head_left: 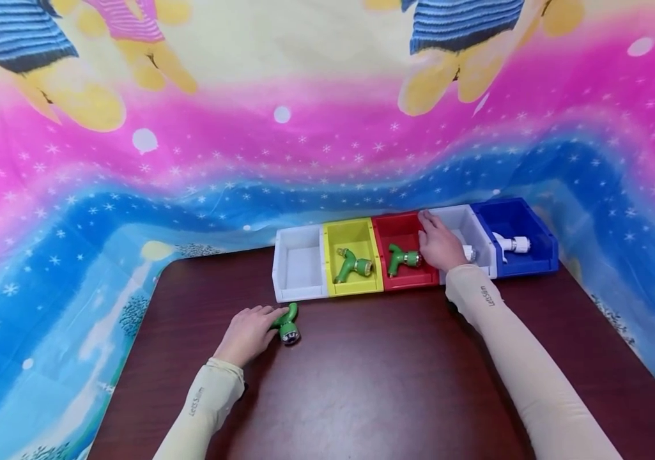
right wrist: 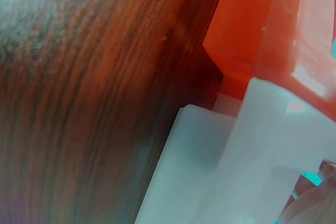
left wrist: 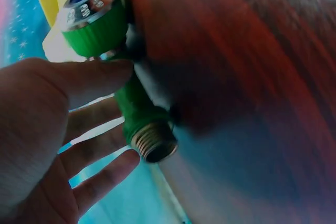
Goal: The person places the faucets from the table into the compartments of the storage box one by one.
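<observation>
My left hand (head_left: pixel 251 333) pinches a green tap (head_left: pixel 289 327) over the table, just in front of the leftmost bin. In the left wrist view the thumb crosses the body of this tap (left wrist: pixel 94 32), between its silver-faced knob and its threaded brass end, with the other fingers spread behind. My right hand (head_left: pixel 441 246) reaches over the wall between the red bin (head_left: pixel 410 281) and the light grey bin (head_left: pixel 470 217), fingers extended at the rim. A white tap (head_left: pixel 469 253) shows partly beside it in the grey bin. Only a sliver of the fingers (right wrist: pixel 315 200) shows in the right wrist view.
Joined in a row at the table's back edge are a white bin (head_left: pixel 302 298), a yellow bin (head_left: pixel 356 291), the red and grey bins and a blue bin (head_left: pixel 528 265). Green taps lie in the yellow and red bins, a white tap (head_left: pixel 514 244) in the blue one.
</observation>
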`<action>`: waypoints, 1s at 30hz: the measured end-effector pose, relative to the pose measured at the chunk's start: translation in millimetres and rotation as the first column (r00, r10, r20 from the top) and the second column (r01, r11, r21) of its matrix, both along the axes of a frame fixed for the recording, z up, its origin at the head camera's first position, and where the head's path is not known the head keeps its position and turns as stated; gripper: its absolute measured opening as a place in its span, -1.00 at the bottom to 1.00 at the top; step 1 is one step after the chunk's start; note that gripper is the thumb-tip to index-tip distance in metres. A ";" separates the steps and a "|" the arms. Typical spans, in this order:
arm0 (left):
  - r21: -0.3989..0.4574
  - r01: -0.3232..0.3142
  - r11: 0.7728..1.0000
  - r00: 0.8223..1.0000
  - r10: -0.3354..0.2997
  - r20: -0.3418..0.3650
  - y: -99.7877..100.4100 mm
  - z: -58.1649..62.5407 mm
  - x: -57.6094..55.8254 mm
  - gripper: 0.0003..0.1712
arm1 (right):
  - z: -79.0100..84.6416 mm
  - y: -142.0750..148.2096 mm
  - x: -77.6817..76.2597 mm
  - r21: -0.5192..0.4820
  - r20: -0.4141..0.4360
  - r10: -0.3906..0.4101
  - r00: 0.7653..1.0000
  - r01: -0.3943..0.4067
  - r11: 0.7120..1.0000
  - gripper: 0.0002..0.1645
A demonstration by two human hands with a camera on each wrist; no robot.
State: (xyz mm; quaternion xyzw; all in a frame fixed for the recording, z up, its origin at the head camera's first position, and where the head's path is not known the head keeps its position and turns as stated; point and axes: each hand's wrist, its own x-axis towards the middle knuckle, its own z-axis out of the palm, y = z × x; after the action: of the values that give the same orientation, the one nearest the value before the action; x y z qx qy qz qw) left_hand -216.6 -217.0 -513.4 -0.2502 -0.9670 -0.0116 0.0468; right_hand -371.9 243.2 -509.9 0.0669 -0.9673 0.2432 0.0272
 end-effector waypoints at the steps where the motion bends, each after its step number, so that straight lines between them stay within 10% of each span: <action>1: -0.003 -0.004 1.000 1.000 0.004 0.000 0.3 -1.4 -0.5 -0.43 | 0.3 -0.9 -0.1 -0.002 0.003 0.001 1.000 -0.001 1.000 -0.26; 15: 0.019 0.043 0.999 0.994 -0.041 -0.105 -1.2 -6.9 -6.4 -0.51 | 3.9 -3.2 0.2 0.002 -0.008 0.005 1.000 -0.005 1.000 -0.27; 30: 0.169 0.084 0.982 0.967 -0.040 -0.250 15.5 21.3 -8.2 -0.43 | 4.3 -2.2 2.6 0.013 -0.001 0.001 1.000 -0.001 1.000 -0.28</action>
State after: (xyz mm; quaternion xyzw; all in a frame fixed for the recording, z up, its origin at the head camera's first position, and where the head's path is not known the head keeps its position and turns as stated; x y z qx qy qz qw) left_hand -224.8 -201.4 -492.1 -0.2746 -0.9406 -0.0683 0.1878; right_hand -369.2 241.0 -505.5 0.0676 -0.9688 0.2367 0.0273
